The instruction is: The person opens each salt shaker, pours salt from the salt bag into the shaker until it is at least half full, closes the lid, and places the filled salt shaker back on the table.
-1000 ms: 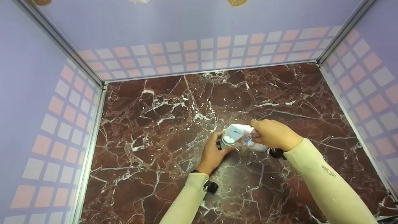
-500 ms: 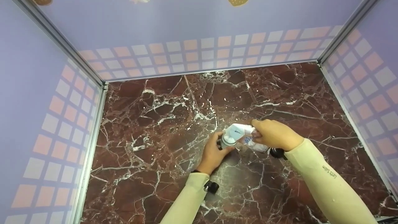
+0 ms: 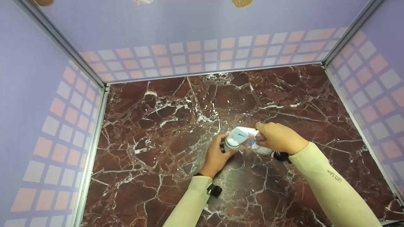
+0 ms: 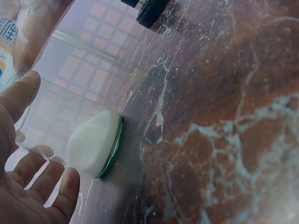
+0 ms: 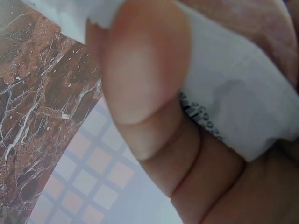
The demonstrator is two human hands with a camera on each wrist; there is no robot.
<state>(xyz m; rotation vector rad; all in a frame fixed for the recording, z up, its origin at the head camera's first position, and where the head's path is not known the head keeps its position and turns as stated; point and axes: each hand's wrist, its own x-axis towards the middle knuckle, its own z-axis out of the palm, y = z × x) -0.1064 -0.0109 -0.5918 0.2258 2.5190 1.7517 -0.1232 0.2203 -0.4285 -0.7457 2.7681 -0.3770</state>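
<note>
Powder (image 4: 93, 144), white and heaped, lies against the base of the clear glass jar (image 4: 58, 109) that your left hand (image 3: 215, 157) grips, thumb on one side and fingers on the other. The jar is midway between the left and right edges of the bench (image 3: 142, 189) and well short of its back edge; whether its greenish base touches the surface you cannot tell.

Your right hand (image 3: 281, 135) pinches a white packet (image 3: 241, 134), tilted so that its end comes down at the jar's mouth — contact with the rim is unclear. Your two hands work near each other, each clamped on its own thing.

As for print, the packet carries blue Chinese characters (image 4: 8, 32), partly cut off and blurred, and a small dark mark on its pale blue panel. By your right thumb, a black barcode (image 5: 192, 112) shows with a row of digits, too soft to read in full. Your right sleeve (image 3: 334, 186) bears the words "Let's Slim" (image 3: 334, 175) — the plainest writing in view. White specks (image 3: 215, 108) dot the dark red, veined bench between the jar and the back edge.
</note>
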